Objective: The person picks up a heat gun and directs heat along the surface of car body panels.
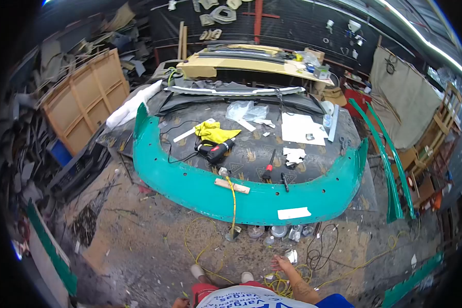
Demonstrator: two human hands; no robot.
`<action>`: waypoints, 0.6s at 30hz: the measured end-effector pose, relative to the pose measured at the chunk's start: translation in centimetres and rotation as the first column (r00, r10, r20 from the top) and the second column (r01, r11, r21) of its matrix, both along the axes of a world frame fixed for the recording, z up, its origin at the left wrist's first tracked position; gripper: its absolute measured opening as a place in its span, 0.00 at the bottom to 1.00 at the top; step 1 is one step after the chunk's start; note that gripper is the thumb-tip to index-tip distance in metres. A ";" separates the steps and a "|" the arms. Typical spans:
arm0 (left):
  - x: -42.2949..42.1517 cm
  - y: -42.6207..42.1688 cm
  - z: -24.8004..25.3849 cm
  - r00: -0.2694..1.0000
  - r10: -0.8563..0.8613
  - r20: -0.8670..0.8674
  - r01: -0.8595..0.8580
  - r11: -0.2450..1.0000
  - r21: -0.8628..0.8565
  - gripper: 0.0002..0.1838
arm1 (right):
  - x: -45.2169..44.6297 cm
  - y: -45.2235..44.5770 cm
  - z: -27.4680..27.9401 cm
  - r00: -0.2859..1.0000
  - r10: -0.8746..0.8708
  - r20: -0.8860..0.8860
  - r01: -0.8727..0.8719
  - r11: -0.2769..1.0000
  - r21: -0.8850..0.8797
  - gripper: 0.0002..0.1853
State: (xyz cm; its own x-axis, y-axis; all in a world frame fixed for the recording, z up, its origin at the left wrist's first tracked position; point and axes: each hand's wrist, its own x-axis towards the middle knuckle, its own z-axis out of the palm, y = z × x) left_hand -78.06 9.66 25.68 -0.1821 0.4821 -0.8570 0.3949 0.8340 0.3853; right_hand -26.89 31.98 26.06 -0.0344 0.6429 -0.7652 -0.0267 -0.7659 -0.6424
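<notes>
My right hand point(281, 263) hangs low in front of my body with its fingers apart, holding nothing visible. Just beyond it is a small white and silver item point(291, 255). At the bottom edge, my left hand point(180, 303) shows only in part, and its fingers are too small to make out. A long curved teal panel point(210, 201) lies along the near side of the bench. On it rest a wooden block point(232, 186), a white paper strip point(294, 213) and a yellow tape measure point(234, 205), which hangs over the front edge.
Behind the panel lie a black and red power tool point(215, 151), a yellow cloth point(216, 133), white sheets point(300, 128) and a red-handled tool point(269, 167). Yellow cable point(280, 284) coils near my feet. Teal strips point(385, 159) stand at the right.
</notes>
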 end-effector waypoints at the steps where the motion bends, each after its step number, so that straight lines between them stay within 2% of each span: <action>1: -2.1 1.6 -0.3 0.998 -0.058 0.000 0.058 0.998 0.011 0.17 | -1.1 -0.2 -0.3 0.999 -0.036 -0.022 0.036 0.999 0.023 0.27; 4: -8.5 7.9 -1.7 0.966 -0.249 -0.067 0.257 0.957 0.137 0.17 | -6.1 -3.1 -1.4 0.988 -0.155 -0.020 0.154 0.988 -0.022 0.28; 6: -12.5 12.9 -4.2 0.903 -0.326 -0.280 0.408 0.854 0.322 0.13 | -9.1 -5.7 -1.7 0.976 -0.215 0.015 0.216 0.975 -0.052 0.29; 7: -13.3 15.6 -3.1 0.912 -0.332 -0.242 0.406 0.824 0.397 0.13 | -10.9 -6.7 -2.1 0.960 -0.269 0.073 0.275 0.958 -0.085 0.29; 8: -14.7 19.3 -1.7 0.915 -0.347 -0.205 0.403 0.788 0.466 0.13 | -12.3 -7.3 -2.2 0.937 -0.325 0.128 0.340 0.933 -0.116 0.30; 9: -14.3 22.7 2.3 0.905 -0.359 -0.226 0.423 0.720 0.549 0.13 | -13.1 -7.3 -2.5 0.924 -0.359 0.130 0.374 0.920 -0.118 0.30; 10: -13.9 26.0 5.8 0.894 -0.372 -0.248 0.442 0.647 0.621 0.13 | -14.0 -7.3 -2.9 0.940 -0.292 0.178 0.312 0.945 -0.096 0.30; 11: -14.2 29.2 7.0 0.870 -0.398 -0.292 0.488 0.602 0.632 0.13 | -15.1 -8.0 -3.3 0.950 -0.220 0.223 0.244 0.966 -0.087 0.30; 13: -13.6 35.3 10.9 0.836 -0.426 -0.346 0.537 0.503 0.677 0.13 | -17.0 -7.1 -1.3 0.949 -0.255 0.183 0.270 0.961 -0.065 0.25; 16: -11.3 42.7 16.8 0.849 -0.414 -0.328 0.481 0.345 0.806 0.13 | -17.9 -3.9 -1.4 0.953 -0.243 0.179 0.252 0.967 -0.032 0.24; 18: -10.7 46.8 18.7 0.859 -0.416 -0.298 0.466 0.395 0.791 0.15 | -18.3 -0.7 -0.4 0.949 -0.196 0.246 0.163 0.976 0.147 0.22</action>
